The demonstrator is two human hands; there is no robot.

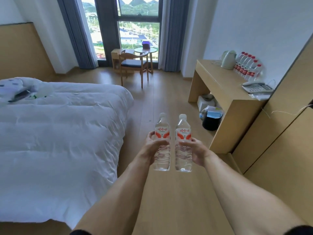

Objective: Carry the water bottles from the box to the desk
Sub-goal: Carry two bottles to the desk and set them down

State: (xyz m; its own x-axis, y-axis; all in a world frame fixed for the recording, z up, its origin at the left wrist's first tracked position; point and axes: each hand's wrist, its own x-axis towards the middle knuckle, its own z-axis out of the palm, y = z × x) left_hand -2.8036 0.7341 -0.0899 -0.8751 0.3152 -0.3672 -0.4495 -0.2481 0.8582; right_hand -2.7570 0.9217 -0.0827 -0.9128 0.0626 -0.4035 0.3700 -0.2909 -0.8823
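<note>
A long light-wood table (218, 82) stands against the white wall on the right. At its far end sits a pale green electric kettle (228, 59). Just beside the kettle, a row of six clear plastic water bottles with red caps and red labels (246, 68) lines the wall, upright and touching one another. Nearer the camera, a grey desk telephone (257, 88) lies on the tabletop, with white papers (261, 96) just in front of it. Below, a light wooden plank floor (169, 92) carries a black waste bin (211, 121) tucked under the table, a white-quilted bed (59, 133) on the left, and a wooden chair (133, 67) near the window.
</note>
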